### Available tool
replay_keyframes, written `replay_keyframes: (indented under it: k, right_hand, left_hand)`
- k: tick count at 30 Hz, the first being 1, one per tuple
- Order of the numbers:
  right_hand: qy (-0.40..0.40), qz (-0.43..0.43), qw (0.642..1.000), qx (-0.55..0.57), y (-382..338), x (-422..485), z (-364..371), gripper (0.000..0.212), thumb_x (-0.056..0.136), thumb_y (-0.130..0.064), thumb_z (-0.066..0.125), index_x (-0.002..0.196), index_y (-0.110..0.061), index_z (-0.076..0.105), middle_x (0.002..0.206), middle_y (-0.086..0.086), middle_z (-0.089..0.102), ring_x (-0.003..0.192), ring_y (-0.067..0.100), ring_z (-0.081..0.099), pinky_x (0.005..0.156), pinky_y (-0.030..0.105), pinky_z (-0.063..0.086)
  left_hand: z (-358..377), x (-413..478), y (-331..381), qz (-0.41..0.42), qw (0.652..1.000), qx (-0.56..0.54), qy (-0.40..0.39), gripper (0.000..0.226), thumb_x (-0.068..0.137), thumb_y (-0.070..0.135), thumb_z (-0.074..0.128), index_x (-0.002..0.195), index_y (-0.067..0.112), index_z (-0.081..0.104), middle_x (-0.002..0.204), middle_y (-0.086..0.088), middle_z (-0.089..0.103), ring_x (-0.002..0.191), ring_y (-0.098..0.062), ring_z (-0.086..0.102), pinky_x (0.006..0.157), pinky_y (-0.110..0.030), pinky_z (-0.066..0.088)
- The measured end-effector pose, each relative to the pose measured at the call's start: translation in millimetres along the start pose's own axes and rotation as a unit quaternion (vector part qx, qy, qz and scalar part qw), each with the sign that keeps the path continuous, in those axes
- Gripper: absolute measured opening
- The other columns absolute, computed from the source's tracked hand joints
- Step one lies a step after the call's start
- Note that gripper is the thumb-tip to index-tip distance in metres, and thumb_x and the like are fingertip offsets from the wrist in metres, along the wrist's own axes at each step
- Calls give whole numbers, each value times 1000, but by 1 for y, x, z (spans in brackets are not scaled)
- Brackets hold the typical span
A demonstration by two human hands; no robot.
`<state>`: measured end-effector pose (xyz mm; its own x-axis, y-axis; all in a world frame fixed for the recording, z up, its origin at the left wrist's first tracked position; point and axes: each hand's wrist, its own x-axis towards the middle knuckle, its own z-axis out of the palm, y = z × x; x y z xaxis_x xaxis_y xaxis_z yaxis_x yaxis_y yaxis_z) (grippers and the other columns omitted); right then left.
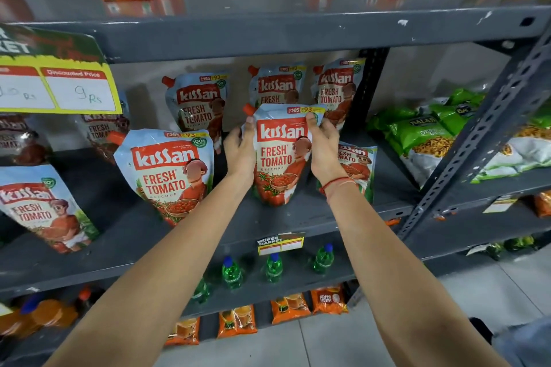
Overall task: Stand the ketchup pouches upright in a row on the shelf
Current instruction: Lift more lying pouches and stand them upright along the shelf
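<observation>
While both hands steady it, the held ketchup pouch (278, 158) stands nearly upright with its base on the grey shelf (208, 232), in the front row between a leaning pouch (167, 176) on its left and a partly hidden pouch (357, 170) on its right. Head view: the left hand (240, 147) and right hand (323, 149) flank the upper part of the pack, fingers (311, 121) clamped on its two side edges near the top; three more pouches (198, 104) stand at the back. Risk, as a judgement: the soft pack may slump forward or sideways on release if its base is not spread flat; it could also nudge the tilted neighbour and topple it, breaking the row; the arms pass close to the front packs. Legible print: "Kissan", "FRESH TOMATO KETCHUP", "100%", a price flash with 105 struck and 93; a yellow shelf tag (59, 86) reads "Discounted Price", "9 Rs"; a small edge label (280, 243) reads "SUPER MARKET"; green snack bags (423, 131) show "BALAJI".
</observation>
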<state>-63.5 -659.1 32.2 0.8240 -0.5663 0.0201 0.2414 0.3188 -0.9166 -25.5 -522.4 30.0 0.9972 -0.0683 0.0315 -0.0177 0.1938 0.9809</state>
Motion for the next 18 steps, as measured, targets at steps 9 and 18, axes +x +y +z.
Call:
replay_keyframes:
  k: [9, 18]
  right_hand:
    - [-53, -39, 997, -48, -2, 0, -8, 10, 91, -20, 61, 93, -11, 57, 93, 6, 70, 81, 12, 71, 70, 24, 59]
    - [108, -66, 987, -95, -3, 13, -64, 26, 90, -39, 58, 92, -14, 62, 92, 5, 69, 91, 19, 67, 83, 31, 53]
  left_hand:
    - [-12, -9, -8, 22, 999, 26, 5, 33, 95, 34, 46, 116, 9, 51, 117, -10, 63, 104, -17, 63, 65, -12, 52]
    - [26, -92, -31, 293, 885, 361, -10, 69, 89, 32, 51, 146, 10, 19, 155, -20, 12, 143, -31, 14, 114, -41, 15]
